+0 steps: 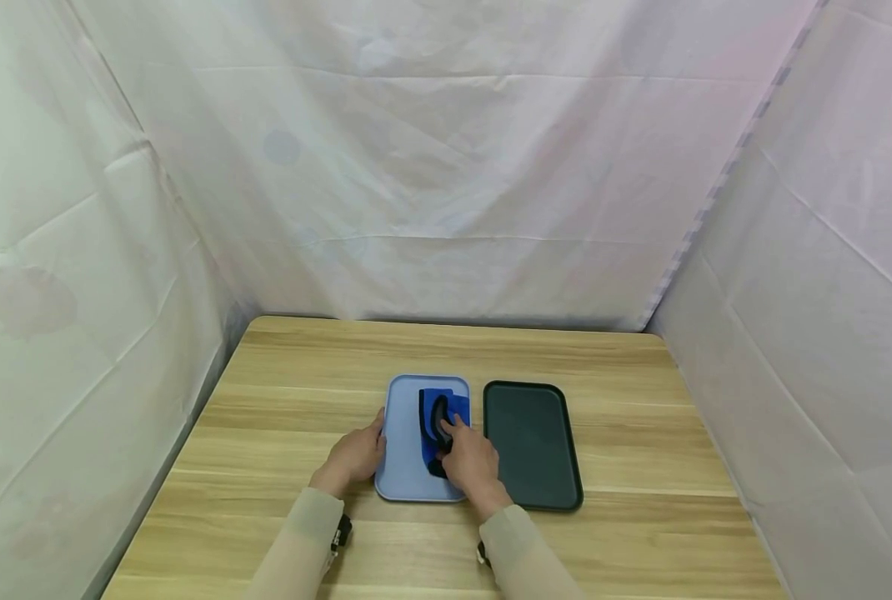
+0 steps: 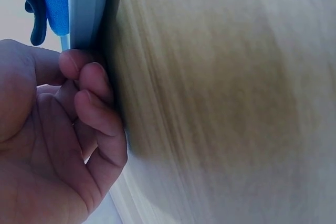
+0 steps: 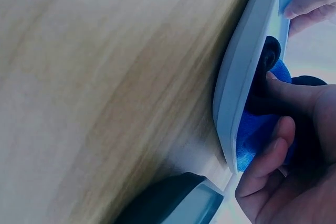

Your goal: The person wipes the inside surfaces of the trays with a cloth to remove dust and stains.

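Blue black-trimmed cloth (image 1: pixel 428 446) inside pale tray (image 1: pixel 401 458), toward right side; right hand (image 1: pixel 472 461) grips cloth; left hand (image 1: pixel 358 454) pinches tray's left rim, seemingly steadying it

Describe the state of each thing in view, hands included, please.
Light blue tray: right side up on the table
Dark green tray: right side up, apart from the light blue tray
Blue-and-black item: in the light blue tray, held
Left hand: gripping the light blue tray's edge
Right hand: holding the blue-and-black item
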### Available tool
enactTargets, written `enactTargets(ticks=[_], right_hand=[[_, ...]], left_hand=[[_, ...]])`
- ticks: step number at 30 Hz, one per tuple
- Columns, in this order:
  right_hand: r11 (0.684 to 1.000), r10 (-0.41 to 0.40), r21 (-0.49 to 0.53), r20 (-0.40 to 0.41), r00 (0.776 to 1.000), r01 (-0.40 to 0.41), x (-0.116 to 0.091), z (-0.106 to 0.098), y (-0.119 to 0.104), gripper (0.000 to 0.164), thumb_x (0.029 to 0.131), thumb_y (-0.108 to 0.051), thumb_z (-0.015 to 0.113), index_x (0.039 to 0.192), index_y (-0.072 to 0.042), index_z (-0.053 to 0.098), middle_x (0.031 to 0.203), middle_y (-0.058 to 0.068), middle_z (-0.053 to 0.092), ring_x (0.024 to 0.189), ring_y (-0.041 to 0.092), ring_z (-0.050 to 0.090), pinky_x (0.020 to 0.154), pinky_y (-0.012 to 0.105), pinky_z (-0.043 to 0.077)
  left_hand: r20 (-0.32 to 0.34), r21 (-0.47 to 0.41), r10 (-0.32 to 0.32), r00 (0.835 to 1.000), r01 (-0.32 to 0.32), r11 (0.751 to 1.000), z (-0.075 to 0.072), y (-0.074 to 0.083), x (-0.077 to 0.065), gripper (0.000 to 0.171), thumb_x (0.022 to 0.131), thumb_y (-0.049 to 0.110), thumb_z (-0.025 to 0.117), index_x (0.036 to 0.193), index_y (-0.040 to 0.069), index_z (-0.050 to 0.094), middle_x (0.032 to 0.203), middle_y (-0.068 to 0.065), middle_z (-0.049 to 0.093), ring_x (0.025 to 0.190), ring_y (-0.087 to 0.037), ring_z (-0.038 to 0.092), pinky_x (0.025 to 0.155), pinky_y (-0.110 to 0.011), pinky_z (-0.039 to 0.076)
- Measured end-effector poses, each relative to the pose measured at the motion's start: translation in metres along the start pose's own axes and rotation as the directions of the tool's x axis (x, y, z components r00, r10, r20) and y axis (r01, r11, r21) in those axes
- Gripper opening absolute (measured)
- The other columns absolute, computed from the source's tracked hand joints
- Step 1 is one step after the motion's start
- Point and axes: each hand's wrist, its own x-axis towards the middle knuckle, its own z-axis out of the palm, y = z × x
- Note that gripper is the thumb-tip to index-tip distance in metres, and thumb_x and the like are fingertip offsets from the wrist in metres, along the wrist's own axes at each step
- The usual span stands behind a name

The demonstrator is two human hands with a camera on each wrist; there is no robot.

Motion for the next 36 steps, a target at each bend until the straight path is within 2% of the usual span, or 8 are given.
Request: enactTargets(ticks=[6,12,14,19,27,36], right_hand=[[1.000,0.005,0.004,0.011,1.000,-0.005,0.004,-0.002,-0.001,0.062,0.081,-0.022,0.077,0.137,-0.032,0.054,0.152,0.002,0.041,0.041,0.016,0.038,0.040,0.033,0.034],[1.000,-0.007,-0.010,0.017,1.000,0.007,0.008,-0.003,-0.001,0.063,0.081,-0.025,0.077,0.139,-0.032,0.053,0.153,0.003,0.041,0.040,0.015,0.037,0.039,0.032,0.034],[1.000,-0.005,-0.020,0.025,1.000,0.005,0.010,-0.003,-0.001,0.063,0.082,-0.026,0.076,0.139,-0.033,0.052,0.153,0.002,0.040,0.041,0.015,0.038,0.040,0.032,0.034],[1.000,0.003,-0.027,0.036,0.999,-0.002,0.014,-0.002,-0.002,0.062,0.082,-0.028,0.076,0.139,-0.033,0.052,0.153,0.000,0.039,0.044,0.017,0.043,0.041,0.032,0.037],[0.999,0.009,-0.042,0.054,0.998,-0.007,0.020,-0.004,-0.003,0.063,0.083,-0.030,0.076,0.140,-0.034,0.051,0.154,0.000,0.038,0.046,0.016,0.046,0.044,0.031,0.038],[0.998,0.005,-0.061,0.051,0.999,-0.001,0.027,-0.002,-0.004,0.062,0.083,-0.030,0.076,0.140,-0.034,0.051,0.154,0.001,0.038,0.051,0.018,0.051,0.044,0.032,0.038]], left_hand=[[-0.002,0.010,-0.008,1.000,0.008,1.000,-0.001,0.001,0.000,0.058,0.102,0.025,0.042,0.153,0.005,0.025,0.131,-0.019,0.060,0.085,-0.020,0.063,0.084,-0.045,0.051],[-0.003,0.014,-0.009,1.000,0.009,1.000,0.000,0.001,0.000,0.057,0.102,0.024,0.043,0.153,0.004,0.026,0.134,-0.019,0.058,0.102,-0.026,0.066,0.092,-0.049,0.049],[-0.001,0.012,-0.012,1.000,0.012,1.000,0.000,0.001,0.000,0.057,0.102,0.025,0.042,0.153,0.005,0.025,0.135,-0.019,0.058,0.101,-0.025,0.066,0.093,-0.049,0.049],[0.005,0.016,-0.001,1.000,0.001,1.000,0.000,0.000,0.001,0.057,0.102,0.023,0.042,0.153,0.004,0.025,0.133,-0.020,0.059,0.088,-0.021,0.064,0.086,-0.047,0.051],[0.007,0.016,0.000,1.000,0.000,1.000,-0.001,0.000,0.000,0.057,0.102,0.024,0.042,0.153,0.003,0.025,0.134,-0.021,0.058,0.100,-0.026,0.066,0.091,-0.049,0.050],[0.014,0.020,-0.004,1.000,0.003,1.000,-0.001,0.000,0.000,0.057,0.102,0.024,0.042,0.153,0.003,0.025,0.135,-0.021,0.057,0.100,-0.026,0.066,0.091,-0.049,0.049]])
